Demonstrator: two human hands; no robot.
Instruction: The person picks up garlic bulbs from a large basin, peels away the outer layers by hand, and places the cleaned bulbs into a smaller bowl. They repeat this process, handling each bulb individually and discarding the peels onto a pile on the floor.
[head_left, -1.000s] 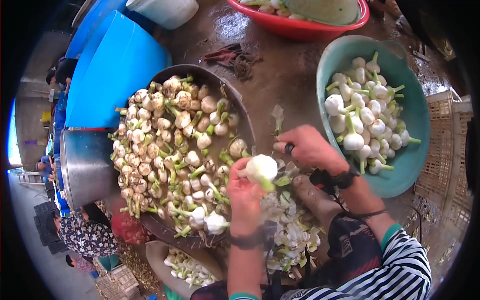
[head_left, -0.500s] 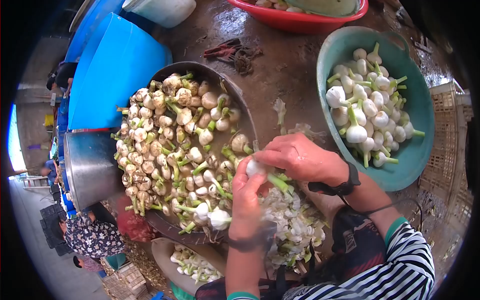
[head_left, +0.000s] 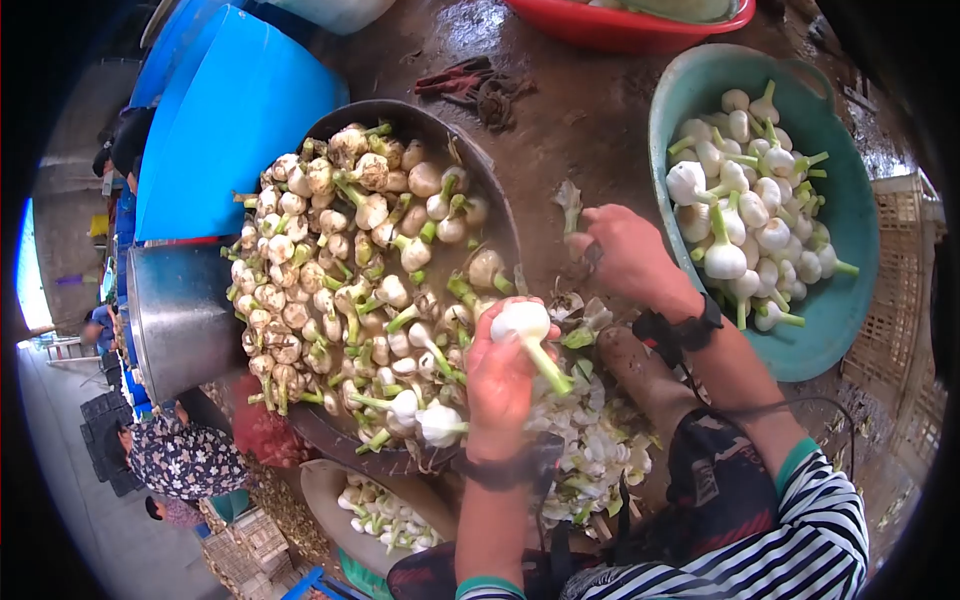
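Note:
My left hand (head_left: 502,375) is closed around a peeled white garlic bulb (head_left: 521,320) with a green stem pointing down and right. It is above the right edge of a wide dark basin (head_left: 497,205) of water, where many soiled garlic bulbs (head_left: 290,300) float. My right hand (head_left: 630,255) is apart from the bulb, over the wet ground between the basin and a green tub (head_left: 660,120). Its fingers are curled, with something small and dark at them that I cannot make out. Clean white garlic bulbs (head_left: 765,215) fill part of the tub.
Garlic peelings (head_left: 590,450) lie in a heap by my legs. Below the basin is a pale bowl (head_left: 325,490) with more bulbs. A blue tub (head_left: 235,130), a metal pot (head_left: 185,320) and a red basin (head_left: 640,35) stand around. Other people (head_left: 185,465) sit at the left.
My right hand has left the garlic bulb and moved up and right. The left hand still holds the bulb, now in plain view.

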